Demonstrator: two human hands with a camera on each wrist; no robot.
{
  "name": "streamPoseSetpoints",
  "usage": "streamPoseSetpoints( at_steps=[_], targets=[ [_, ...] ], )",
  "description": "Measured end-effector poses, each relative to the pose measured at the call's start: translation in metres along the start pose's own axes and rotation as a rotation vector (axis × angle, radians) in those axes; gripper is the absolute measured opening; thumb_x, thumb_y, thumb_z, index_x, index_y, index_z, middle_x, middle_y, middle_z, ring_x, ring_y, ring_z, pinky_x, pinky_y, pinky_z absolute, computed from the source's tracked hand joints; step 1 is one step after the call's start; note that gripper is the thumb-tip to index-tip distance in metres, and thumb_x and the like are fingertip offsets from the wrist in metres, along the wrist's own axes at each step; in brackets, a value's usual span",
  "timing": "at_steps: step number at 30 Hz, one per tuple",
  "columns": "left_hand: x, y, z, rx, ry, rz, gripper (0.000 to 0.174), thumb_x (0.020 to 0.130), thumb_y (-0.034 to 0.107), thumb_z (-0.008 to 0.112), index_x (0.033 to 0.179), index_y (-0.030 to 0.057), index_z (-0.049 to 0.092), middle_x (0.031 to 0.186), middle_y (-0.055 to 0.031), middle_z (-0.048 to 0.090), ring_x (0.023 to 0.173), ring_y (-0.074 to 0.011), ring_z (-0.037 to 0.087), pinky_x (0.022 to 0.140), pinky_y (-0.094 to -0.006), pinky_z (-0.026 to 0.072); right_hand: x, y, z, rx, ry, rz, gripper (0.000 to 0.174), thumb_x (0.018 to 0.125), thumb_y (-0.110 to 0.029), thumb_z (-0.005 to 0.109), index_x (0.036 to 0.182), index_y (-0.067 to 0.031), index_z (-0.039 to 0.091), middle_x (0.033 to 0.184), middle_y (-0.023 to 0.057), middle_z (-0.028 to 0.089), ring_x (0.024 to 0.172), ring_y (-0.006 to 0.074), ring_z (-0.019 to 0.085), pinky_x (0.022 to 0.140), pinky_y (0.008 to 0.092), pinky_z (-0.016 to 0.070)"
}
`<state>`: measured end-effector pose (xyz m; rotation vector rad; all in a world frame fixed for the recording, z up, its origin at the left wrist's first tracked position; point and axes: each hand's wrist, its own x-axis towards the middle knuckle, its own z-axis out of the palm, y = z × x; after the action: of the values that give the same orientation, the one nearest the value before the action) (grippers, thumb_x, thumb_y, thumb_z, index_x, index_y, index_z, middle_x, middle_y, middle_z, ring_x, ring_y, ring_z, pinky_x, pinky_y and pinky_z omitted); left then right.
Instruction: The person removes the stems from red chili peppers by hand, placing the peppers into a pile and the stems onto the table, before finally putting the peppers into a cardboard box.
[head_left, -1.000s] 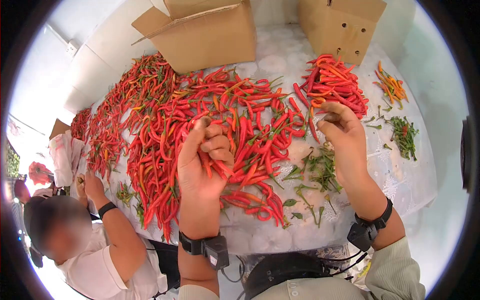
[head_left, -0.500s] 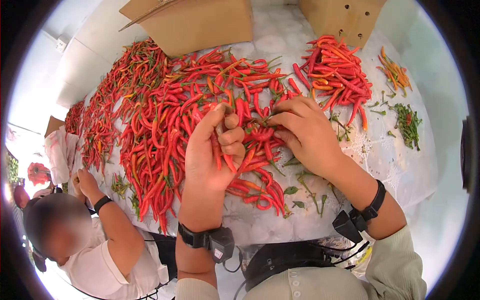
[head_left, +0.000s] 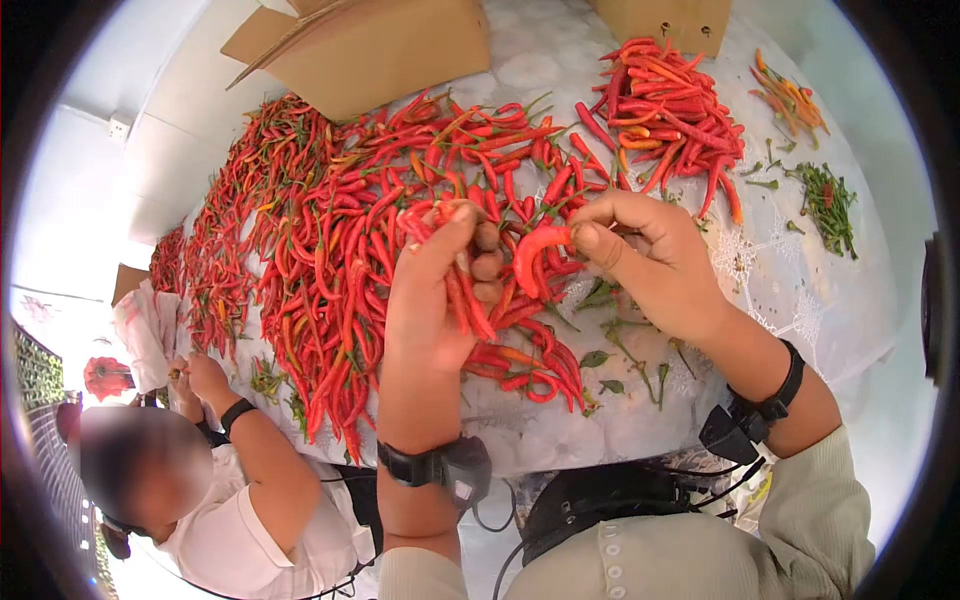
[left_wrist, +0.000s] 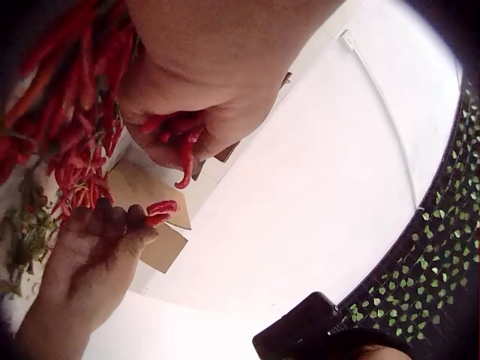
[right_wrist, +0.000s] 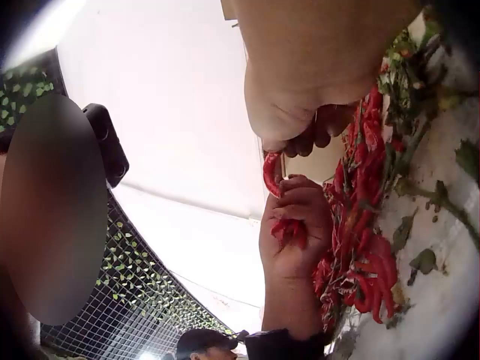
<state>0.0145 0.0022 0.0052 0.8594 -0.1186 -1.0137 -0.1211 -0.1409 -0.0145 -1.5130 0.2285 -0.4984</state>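
Observation:
Several red chillies are gripped in my left hand, its fingers curled round them and their tips hanging below. Beside it, my right hand pinches one curved red chilli at its upper end between thumb and fingers. In the right wrist view that chilli hangs from the right fingertips, close to the left hand. A wide heap of red chillies with green stems lies beneath and left of the hands.
A pile of red chillies lies at the back right, near orange chillies and green stems. Leafy stems lie in front of my right hand. Cardboard boxes stand behind. Another person sits at the left.
My right hand moved left to the heap and now holds a curved chilli that was not in it before. My left hand keeps its chillies. The head view has shifted.

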Motion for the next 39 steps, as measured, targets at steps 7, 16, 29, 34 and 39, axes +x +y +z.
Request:
streamPoseSetpoints(
  at_steps=[7,16,29,34,39],
  targets=[
    [-0.005,-0.009,0.012,0.331,-0.114,-0.066,0.012,0.086,0.016,0.059,0.092,0.0065,0.055,0.07,-0.0045,0.059,0.053,-0.008,0.056,0.037,-0.0188,0.0373,-0.002,-0.006,-0.001,-0.157,0.045,-0.015,0.021,0.081,-0.022,0.067,0.081,-0.0011,0.065,0.067,-0.0011,0.058,0.059,0.0038,0.048,0.053,0.0214,0.0396],
    [-0.008,-0.012,0.016,0.452,-0.078,-0.051,0.019,0.08,0.011,0.065,0.095,0.0036,0.056,0.072,-0.0066,0.061,0.055,-0.0079,0.056,0.04,-0.0177,0.0392,-0.004,-0.01,-0.002,-0.102,0.015,0.101,0.022,0.081,-0.023,0.068,0.083,-0.001,0.066,0.065,-0.0016,0.058,0.058,0.0033,0.047,0.052,0.022,0.0395],
    [-0.009,-0.013,0.017,0.418,-0.119,-0.041,0.018,0.079,0.011,0.064,0.094,0.0021,0.057,0.071,-0.0073,0.061,0.053,-0.0094,0.057,0.041,-0.0183,0.0409,-0.003,-0.007,-0.004,0.281,-0.131,0.212,0.024,0.086,-0.026,0.064,0.086,-0.0017,0.064,0.073,-0.002,0.06,0.066,0.0036,0.05,0.06,0.0203,0.0389],
    [-0.009,-0.014,0.016,0.403,-0.139,-0.043,0.019,0.079,0.011,0.064,0.094,0.0016,0.056,0.07,-0.008,0.062,0.052,-0.0102,0.058,0.039,-0.0181,0.0395,-0.002,-0.001,-0.004,0.426,-0.168,0.219,0.023,0.086,-0.025,0.063,0.086,-0.0024,0.063,0.077,-0.0004,0.062,0.07,0.0047,0.053,0.063,0.0204,0.0401],
    [-0.011,-0.013,0.017,0.399,-0.132,-0.066,0.021,0.078,0.012,0.064,0.095,0.0014,0.056,0.07,-0.0078,0.061,0.052,-0.0109,0.057,0.038,-0.018,0.0392,-0.002,0.007,-0.003,0.478,-0.196,0.243,0.025,0.085,-0.029,0.064,0.088,-0.0045,0.06,0.079,-0.0025,0.057,0.068,0.0044,0.048,0.061,0.0194,0.0387]
  ],
)
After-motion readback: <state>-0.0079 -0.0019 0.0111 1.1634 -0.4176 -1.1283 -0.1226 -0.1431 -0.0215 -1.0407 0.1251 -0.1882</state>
